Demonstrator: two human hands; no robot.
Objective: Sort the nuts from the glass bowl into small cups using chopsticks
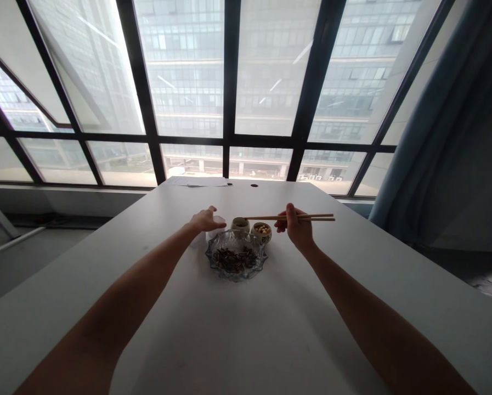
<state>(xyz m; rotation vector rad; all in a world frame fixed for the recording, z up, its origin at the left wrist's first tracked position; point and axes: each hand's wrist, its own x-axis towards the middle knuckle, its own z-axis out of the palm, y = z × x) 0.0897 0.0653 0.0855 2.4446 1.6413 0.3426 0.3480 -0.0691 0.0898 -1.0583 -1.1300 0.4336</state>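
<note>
My right hand (pixel 298 226) is closed around a pair of wooden chopsticks (pixel 266 218), held almost level. Their left tips reach the rim of a small pale cup (pixel 241 224); whether they touch anything inside I cannot tell. Beside it stands a second small cup (pixel 266 237) with dark lettering, holding pale nuts or beans (pixel 263 229). My left hand (pixel 204 220) has thumb and finger spread just above a translucent container (pixel 211 235); contact with it is unclear. In front sits a scalloped clear glass bowl (pixel 262 262) with dark, seed-like pieces (pixel 234 260) in it.
All of this stands on a long white table (pixel 229 334). White papers (pixel 200 181) lie at its far edge, near two dark round holes in the top. Beyond are large windows with black frames (pixel 231 82). A blue curtain (pixel 418 142) hangs at the right.
</note>
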